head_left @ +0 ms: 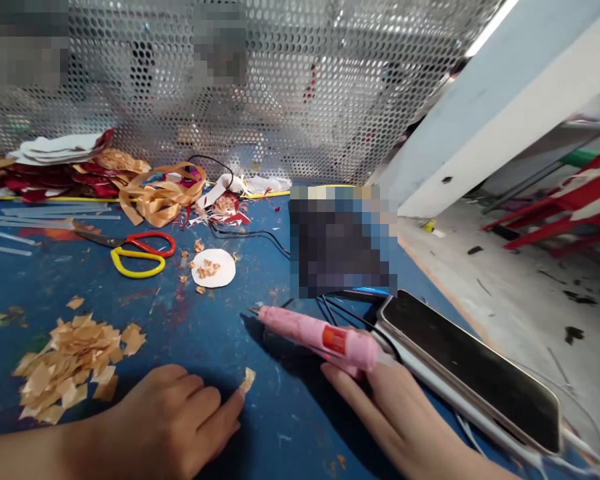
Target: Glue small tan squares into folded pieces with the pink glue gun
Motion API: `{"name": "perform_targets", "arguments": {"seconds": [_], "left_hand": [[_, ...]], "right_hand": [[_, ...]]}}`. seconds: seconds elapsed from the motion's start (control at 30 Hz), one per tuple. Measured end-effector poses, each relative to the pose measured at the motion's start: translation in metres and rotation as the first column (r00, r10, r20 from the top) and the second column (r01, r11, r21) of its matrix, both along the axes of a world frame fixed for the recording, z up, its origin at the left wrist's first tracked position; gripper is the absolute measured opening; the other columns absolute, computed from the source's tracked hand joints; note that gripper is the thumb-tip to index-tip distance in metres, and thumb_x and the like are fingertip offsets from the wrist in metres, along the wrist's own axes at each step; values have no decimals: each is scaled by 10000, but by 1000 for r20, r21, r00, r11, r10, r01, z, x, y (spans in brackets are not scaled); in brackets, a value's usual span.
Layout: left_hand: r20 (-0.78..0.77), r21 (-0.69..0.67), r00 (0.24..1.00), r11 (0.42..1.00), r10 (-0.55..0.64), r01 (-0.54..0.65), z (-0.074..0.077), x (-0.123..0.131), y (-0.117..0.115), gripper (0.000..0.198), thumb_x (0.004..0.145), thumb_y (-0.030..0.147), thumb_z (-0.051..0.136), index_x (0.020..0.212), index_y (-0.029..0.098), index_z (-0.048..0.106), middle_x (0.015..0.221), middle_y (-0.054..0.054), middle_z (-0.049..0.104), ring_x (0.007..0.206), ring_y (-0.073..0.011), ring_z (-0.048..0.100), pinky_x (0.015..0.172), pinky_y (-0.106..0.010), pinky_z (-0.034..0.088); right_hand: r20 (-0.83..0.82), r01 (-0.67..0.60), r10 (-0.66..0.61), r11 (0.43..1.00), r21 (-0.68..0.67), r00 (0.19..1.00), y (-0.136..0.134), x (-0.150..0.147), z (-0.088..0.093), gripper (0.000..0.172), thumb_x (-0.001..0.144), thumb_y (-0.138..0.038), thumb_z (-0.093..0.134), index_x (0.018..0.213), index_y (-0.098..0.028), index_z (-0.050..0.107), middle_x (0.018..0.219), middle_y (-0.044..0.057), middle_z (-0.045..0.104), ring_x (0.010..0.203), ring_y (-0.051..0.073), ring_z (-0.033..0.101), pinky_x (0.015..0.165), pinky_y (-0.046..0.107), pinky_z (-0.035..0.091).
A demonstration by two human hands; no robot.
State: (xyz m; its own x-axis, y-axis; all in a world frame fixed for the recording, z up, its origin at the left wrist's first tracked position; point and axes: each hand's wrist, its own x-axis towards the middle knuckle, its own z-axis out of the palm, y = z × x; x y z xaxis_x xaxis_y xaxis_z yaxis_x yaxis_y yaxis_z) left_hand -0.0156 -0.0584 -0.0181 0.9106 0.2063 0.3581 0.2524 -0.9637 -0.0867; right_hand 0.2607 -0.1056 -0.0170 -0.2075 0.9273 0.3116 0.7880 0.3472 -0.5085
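Observation:
My left hand (173, 420) rests on the blue table (205, 333) at the bottom, fingers curled, with a small gold ribbon piece (247, 380) at the tip of its forefinger. My right hand (405, 420) grips a pink glue gun (320, 337) by its rear end; the nozzle points left, just above the table. To the left of my left hand lies a heap of cut gold ribbon pieces (70, 363).
A dark phone (475, 363) with a cable lies right of the glue gun. Red-and-yellow scissors (135, 252), a white paper disc (213, 268) with scraps, gold ribbon (160, 193), glue sticks (45, 215) and red fabric scraps sit farther back. A perforated metal screen (280, 87) backs the table.

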Motion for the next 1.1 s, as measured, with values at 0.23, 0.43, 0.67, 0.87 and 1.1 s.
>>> {"name": "perform_targets", "arguments": {"seconds": [0.23, 0.43, 0.67, 0.87, 1.1], "left_hand": [[18, -14, 1000, 1000, 10, -10, 6, 4, 1, 244, 970, 127, 396, 1080, 104, 613, 577, 53, 571, 427, -116, 526, 398, -291, 361], [37, -1, 999, 1000, 14, -14, 15, 10, 5, 313, 982, 110, 340, 999, 127, 653, 529, 62, 551, 401, -97, 520, 383, -280, 356], [18, -4, 1000, 1000, 13, -12, 19, 10, 8, 350, 982, 97, 316, 1003, 137, 663, 531, 61, 554, 402, -86, 516, 381, -275, 342], [63, -19, 998, 1000, 12, -10, 16, 11, 8, 313, 975, 101, 335, 1004, 123, 646, 526, 60, 553, 408, -88, 511, 408, -266, 354], [38, 13, 999, 1000, -13, 12, 11, 5, 3, 226, 935, 111, 434, 1059, 90, 622, 565, 48, 571, 441, -98, 523, 430, -260, 355]], "right_hand": [[177, -22, 6, 996, 89, 984, -1, -1, 8, 173, 966, -310, 430, 1053, -202, 534, 986, 94, 642, 880, 214, 620, 760, 359, 546], [358, 173, -225, 970, 172, 906, 16, 43, 14, 674, 844, -627, 499, 1320, -152, 444, 1205, 180, 611, 1129, 347, 533, 861, 498, 477], [415, 262, -247, 965, 21, 876, 35, 66, 10, 706, 826, -742, 413, 1210, -163, 539, 1096, 174, 651, 1103, 345, 573, 886, 521, 443], [341, 235, -247, 969, 78, 907, 33, 63, 17, 551, 899, -628, 407, 1218, -194, 519, 1155, 155, 635, 1174, 328, 539, 947, 521, 412], [235, 144, -184, 974, 176, 954, 28, 61, 29, 297, 934, -432, 480, 1131, -213, 515, 1143, 128, 619, 1123, 298, 563, 929, 496, 453]]}}
